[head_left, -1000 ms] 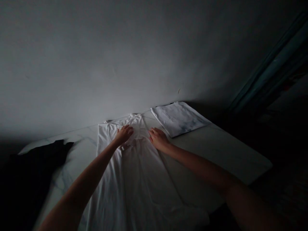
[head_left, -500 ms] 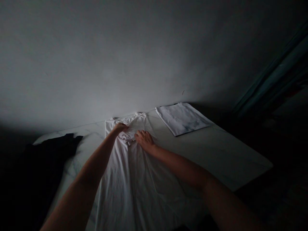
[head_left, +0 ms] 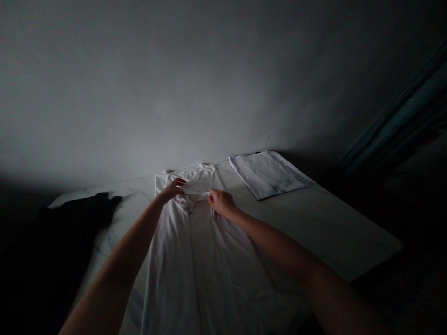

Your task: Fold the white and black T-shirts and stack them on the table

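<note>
White T-shirt (head_left: 199,265) fabric now stretches between left hand (head_left: 171,190) and right hand (head_left: 221,203), both in narrow pinching grips.

Since a moment earlier, the right hand (head_left: 221,203) has shifted toward 3 o'clock and now pinches the white T-shirt (head_left: 195,274) instead of pressing it flat. A raised fold (head_left: 197,187) of cloth now stretches from it to the left hand (head_left: 172,189).

Head-worn camera, facing forward and down, near the left hand (head_left: 171,190) and right hand (head_left: 220,203), wall (head_left: 209,93) filling the upper frame
</note>
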The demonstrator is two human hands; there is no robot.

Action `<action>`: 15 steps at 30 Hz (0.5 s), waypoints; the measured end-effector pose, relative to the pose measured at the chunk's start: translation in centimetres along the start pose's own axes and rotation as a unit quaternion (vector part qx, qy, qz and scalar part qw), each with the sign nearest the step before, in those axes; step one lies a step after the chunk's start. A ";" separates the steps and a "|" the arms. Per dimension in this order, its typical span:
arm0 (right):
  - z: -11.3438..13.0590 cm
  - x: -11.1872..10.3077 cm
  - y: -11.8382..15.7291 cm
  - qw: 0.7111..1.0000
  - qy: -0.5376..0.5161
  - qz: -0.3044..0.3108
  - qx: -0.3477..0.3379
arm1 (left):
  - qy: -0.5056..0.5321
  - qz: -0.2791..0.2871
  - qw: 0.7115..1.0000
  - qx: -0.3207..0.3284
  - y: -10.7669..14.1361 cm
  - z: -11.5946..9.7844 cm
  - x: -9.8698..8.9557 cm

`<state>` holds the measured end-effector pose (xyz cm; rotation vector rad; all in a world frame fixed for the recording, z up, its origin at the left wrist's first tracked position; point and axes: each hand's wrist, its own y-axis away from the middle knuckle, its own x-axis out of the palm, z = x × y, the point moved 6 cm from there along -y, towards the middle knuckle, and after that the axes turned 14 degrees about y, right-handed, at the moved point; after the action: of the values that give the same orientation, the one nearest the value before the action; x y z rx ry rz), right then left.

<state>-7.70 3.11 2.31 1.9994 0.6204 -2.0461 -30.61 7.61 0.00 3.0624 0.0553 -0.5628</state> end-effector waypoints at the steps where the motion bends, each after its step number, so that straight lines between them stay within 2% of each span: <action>1: 0.1 0.0 0.1 1.000 0.001 -0.001 -0.005 | -0.016 -0.028 0.999 -0.005 -0.1 0.1 0.3; 5: 0.6 0.2 0.6 0.999 0.013 -0.008 -0.046 | -0.062 -0.116 0.991 -0.007 -0.8 -0.2 1.2; 9: 0.9 0.7 1.2 0.995 0.031 -0.010 -0.089 | -0.098 -0.167 0.981 0.015 -1.4 -1.2 0.1; 12: 0.7 0.8 1.4 0.996 0.030 -0.018 -0.080 | -0.107 -0.156 0.982 0.005 -1.5 -1.3 -1.1; 15: 0.5 0.8 1.4 0.997 0.023 -0.025 -0.068 | -0.103 -0.097 0.990 -0.019 -1.2 -0.6 -1.3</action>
<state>-7.63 1.73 1.29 1.9774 0.8040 -1.9338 -31.68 8.77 1.03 2.9620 0.3574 -0.8727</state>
